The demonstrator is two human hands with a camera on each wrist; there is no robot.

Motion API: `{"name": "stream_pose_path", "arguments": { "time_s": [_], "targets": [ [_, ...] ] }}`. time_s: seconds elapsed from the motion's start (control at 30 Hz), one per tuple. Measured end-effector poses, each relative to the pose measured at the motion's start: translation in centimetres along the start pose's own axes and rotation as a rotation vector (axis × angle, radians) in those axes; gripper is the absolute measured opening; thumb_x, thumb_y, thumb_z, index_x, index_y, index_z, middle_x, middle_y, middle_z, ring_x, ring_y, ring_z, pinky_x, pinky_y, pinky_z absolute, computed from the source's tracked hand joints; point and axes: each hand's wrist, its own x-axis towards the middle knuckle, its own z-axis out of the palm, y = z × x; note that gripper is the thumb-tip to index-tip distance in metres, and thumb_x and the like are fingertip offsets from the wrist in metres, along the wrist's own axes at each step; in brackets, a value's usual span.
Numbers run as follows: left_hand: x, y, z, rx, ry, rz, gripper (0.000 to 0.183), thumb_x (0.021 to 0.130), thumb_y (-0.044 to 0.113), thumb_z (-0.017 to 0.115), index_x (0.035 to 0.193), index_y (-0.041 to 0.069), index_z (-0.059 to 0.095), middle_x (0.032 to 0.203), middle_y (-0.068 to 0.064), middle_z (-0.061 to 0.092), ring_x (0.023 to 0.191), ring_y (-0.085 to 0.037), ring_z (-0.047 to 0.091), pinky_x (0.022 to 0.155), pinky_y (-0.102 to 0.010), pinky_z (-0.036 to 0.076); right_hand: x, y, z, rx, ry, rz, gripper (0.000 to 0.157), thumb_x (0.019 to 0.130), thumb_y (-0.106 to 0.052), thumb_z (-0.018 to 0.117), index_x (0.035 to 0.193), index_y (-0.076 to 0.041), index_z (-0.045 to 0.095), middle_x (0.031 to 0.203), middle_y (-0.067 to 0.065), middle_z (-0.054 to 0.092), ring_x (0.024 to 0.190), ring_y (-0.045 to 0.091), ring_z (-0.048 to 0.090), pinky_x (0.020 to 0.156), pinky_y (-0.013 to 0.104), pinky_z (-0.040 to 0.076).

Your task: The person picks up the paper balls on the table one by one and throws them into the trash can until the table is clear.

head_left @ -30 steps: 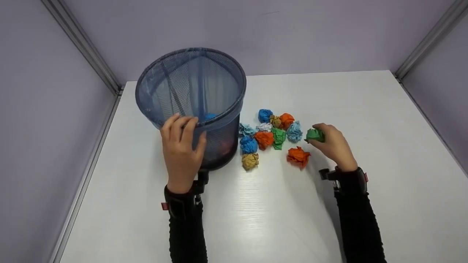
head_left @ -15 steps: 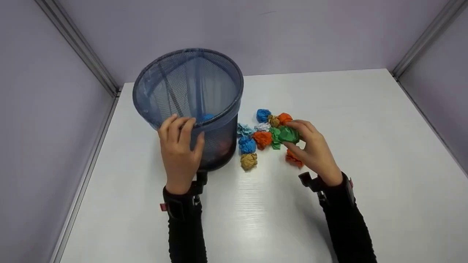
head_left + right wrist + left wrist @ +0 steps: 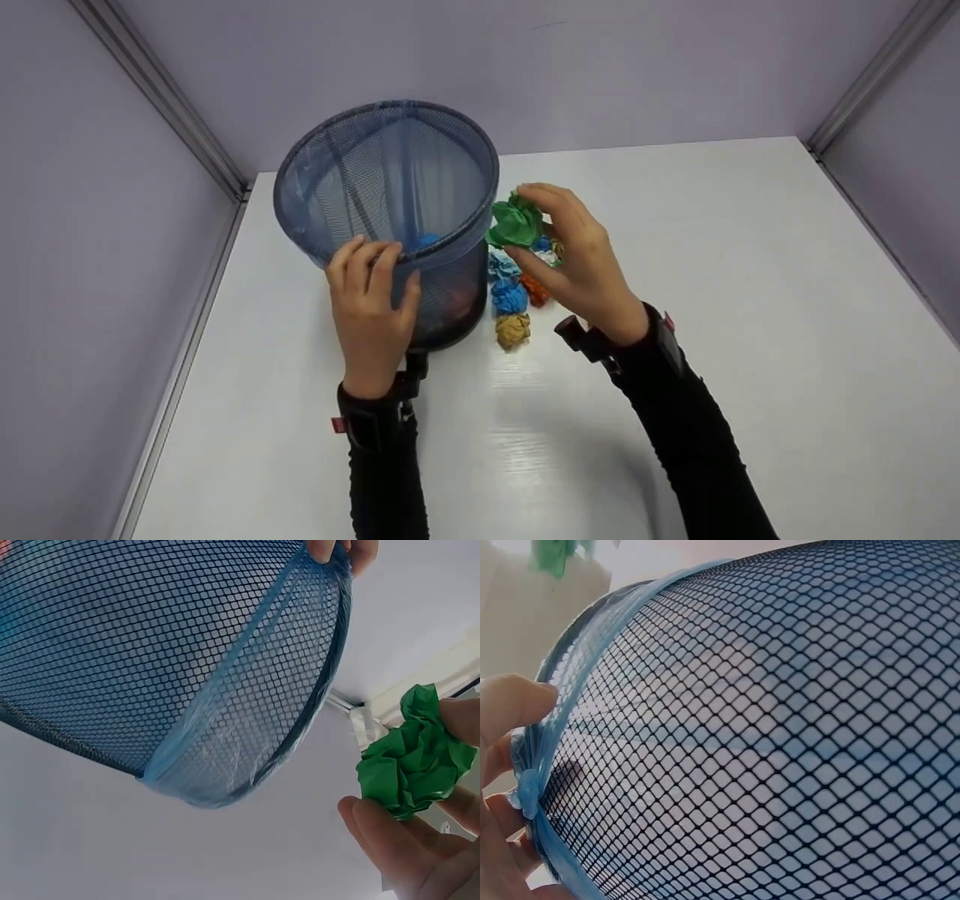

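A black mesh wastebasket (image 3: 450, 300), lined with a thin blue plastic bag (image 3: 217, 754), stands on the left of the white table. My left hand (image 3: 367, 315) grips its near rim, fingertips over the inside and thumb on the outer side. Between thumb and fingers, my right hand (image 3: 589, 262) pinches a crumpled green paper ball (image 3: 516, 222). That ball is raised just right of the basket's rim, outside the opening. The right wrist view shows the green paper (image 3: 416, 761) apart from the basket. Inside the basket a blue paper ball (image 3: 427, 240) shows.
Beside the basket's right lie several crumpled paper balls, among them a light blue one (image 3: 502, 265), a blue one (image 3: 510, 298), an orange one (image 3: 535, 290) and a mustard one (image 3: 513, 330). My right hand hides others. Pale walls (image 3: 645, 75) enclose the table.
My right hand has carried the green paper ball leftward and up, from the right of the pile to beside the basket's rim. The left hand stays on the rim.
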Motion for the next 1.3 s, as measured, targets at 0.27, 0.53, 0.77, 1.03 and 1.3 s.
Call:
{"name": "stream_pose_path", "arguments": {
  "time_s": [0.27,0.53,0.77,1.03,1.3],
  "targets": [
    [0.1,0.1,0.0,0.003,-0.012,-0.008,0.027,0.077,0.010,0.064,0.101,0.000,0.058,0.099,-0.016,0.054,0.108,-0.034,0.041,0.096,-0.043,0.030,2.5,0.1,1.6,0.002,-0.015,-0.032,0.048,0.082,-0.010,0.061,0.123,0.005,0.040,0.121,0.017,0.044,0.110,0.019,0.047,0.083,0.025,0.046],
    [0.1,0.1,-0.1,0.017,-0.014,-0.005,0.027,0.075,0.008,0.066,0.100,0.000,0.058,0.099,-0.016,0.053,0.108,-0.035,0.042,0.096,-0.043,0.030,4.0,-1.0,2.5,0.026,-0.045,0.028,0.047,0.083,-0.010,0.059,0.122,0.008,0.040,0.123,0.021,0.041,0.114,0.021,0.043,0.088,0.023,0.041],
    [0.2,0.3,-0.1,0.022,-0.011,-0.002,0.027,0.075,0.008,0.065,0.100,-0.001,0.058,0.099,-0.017,0.053,0.107,-0.035,0.042,0.096,-0.043,0.030,2.7,4.1,4.9,0.074,-0.066,0.057,0.052,0.086,-0.022,0.055,0.132,-0.007,0.036,0.135,0.009,0.033,0.122,0.015,0.034,0.094,0.025,0.036],
    [0.2,0.3,0.0,0.019,-0.005,-0.002,0.026,0.077,0.011,0.064,0.100,-0.001,0.058,0.099,-0.017,0.054,0.107,-0.034,0.042,0.095,-0.043,0.031,1.0,6.2,5.5,0.088,-0.016,0.049,0.051,0.085,-0.021,0.058,0.131,-0.012,0.039,0.136,0.005,0.031,0.124,0.016,0.031,0.097,0.027,0.033],
    [0.3,0.4,-0.1,0.018,-0.008,-0.010,0.026,0.076,0.010,0.064,0.099,-0.001,0.058,0.099,-0.016,0.054,0.108,-0.034,0.042,0.095,-0.043,0.031,-1.1,2.8,4.0,0.106,0.037,0.059,0.045,0.083,-0.017,0.061,0.123,-0.005,0.046,0.127,0.010,0.040,0.117,0.020,0.041,0.093,0.030,0.038]
  ]
}}
